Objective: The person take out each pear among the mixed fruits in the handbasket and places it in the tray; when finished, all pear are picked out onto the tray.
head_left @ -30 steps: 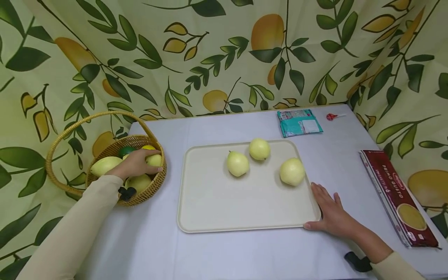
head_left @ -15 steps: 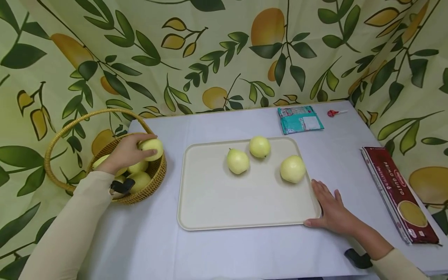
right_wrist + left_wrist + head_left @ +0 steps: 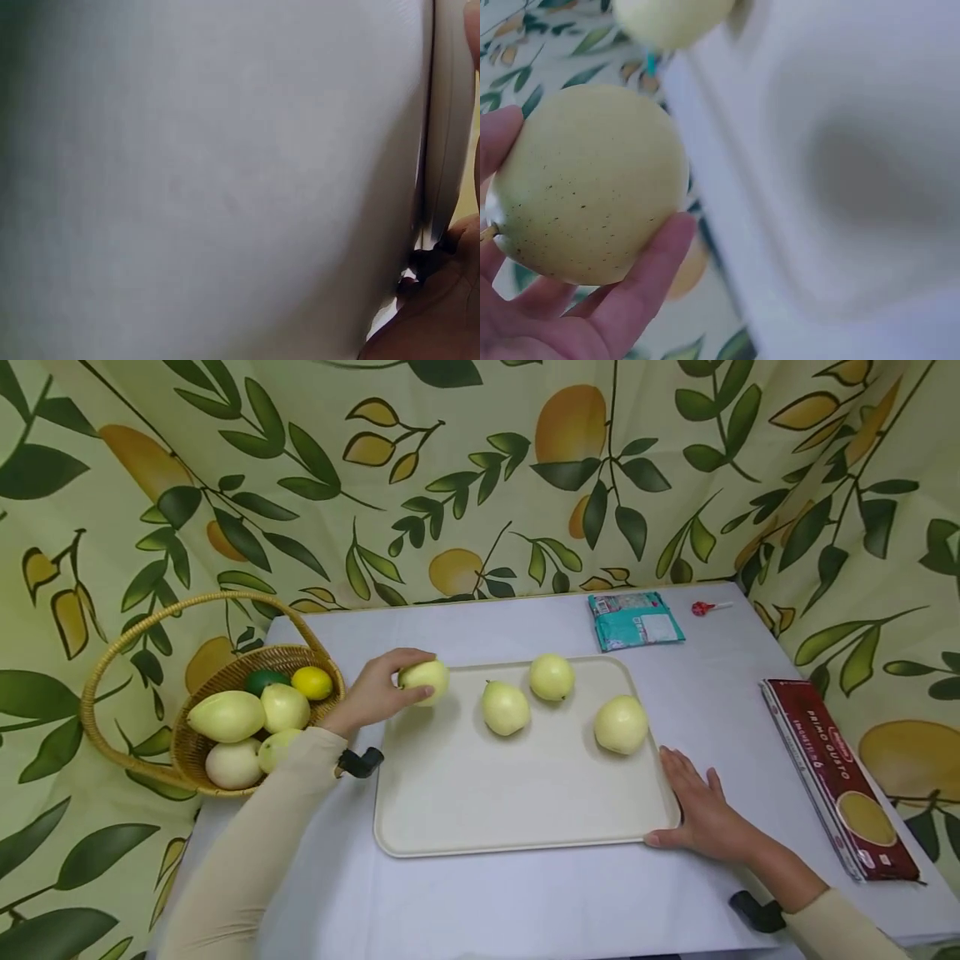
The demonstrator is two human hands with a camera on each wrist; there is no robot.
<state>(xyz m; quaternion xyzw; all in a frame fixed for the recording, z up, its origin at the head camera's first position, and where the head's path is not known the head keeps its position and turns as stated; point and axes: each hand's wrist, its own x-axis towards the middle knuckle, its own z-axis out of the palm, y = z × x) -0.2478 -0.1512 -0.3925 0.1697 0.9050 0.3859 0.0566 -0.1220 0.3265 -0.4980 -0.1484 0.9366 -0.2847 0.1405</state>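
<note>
While flat maroon packaging (image 3: pixel 840 777) reads "PRIMO GUSTO", your left hand (image 3: pixel 381 687) grips a round pale-yellow pear (image 3: pixel 591 184), stem (image 3: pixel 489 233) sideways, your right hand (image 3: pixel 703 812) outspread.

From the head camera I look forward and down over the table (image 3: pixel 480 902), with the tray (image 3: pixel 517 802) mid-frame and the curtain (image 3: pixel 472 468) behind. My left wrist camera looks close across the left hand (image 3: pixel 381 689) and its fruit (image 3: pixel 592 184) toward the tray; the head view shares all three. My right wrist camera faces a blurred pale surface (image 3: pixel 225 165) very near, the right hand (image 3: pixel 703 814) cropped at its right edge.
</note>
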